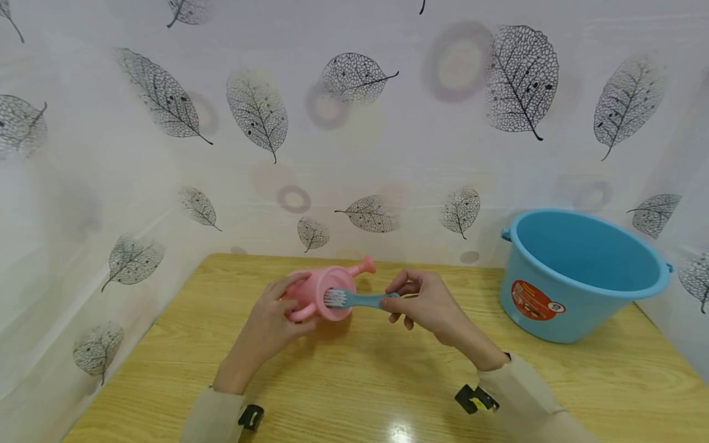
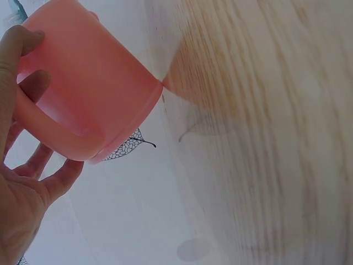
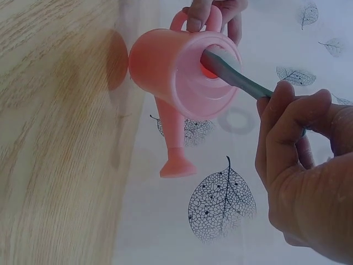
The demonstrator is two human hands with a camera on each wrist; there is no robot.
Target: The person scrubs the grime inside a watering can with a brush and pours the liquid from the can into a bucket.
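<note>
My left hand [image 1: 268,323] holds a small pink watering can [image 1: 312,283] around its handle and body. The can lies tilted on its side, with its mouth toward the right and its spout pointing up and right in the head view. With fingertips and thumb, my right hand [image 1: 434,311] pinches the handle of a blue brush [image 1: 365,300] with white bristles [image 1: 335,298]. The brush head is at the can's mouth; the right wrist view shows it entering the opening [image 3: 209,70]. In the left wrist view, the can's body [image 2: 83,72] hides most of the brush.
A large light-blue bucket [image 1: 592,314] with a red label [image 1: 536,301] stands on the wooden table [image 1: 332,381] at the right. Behind and beside the table hangs a white sheet [image 1: 399,166] printed with dark leaves.
</note>
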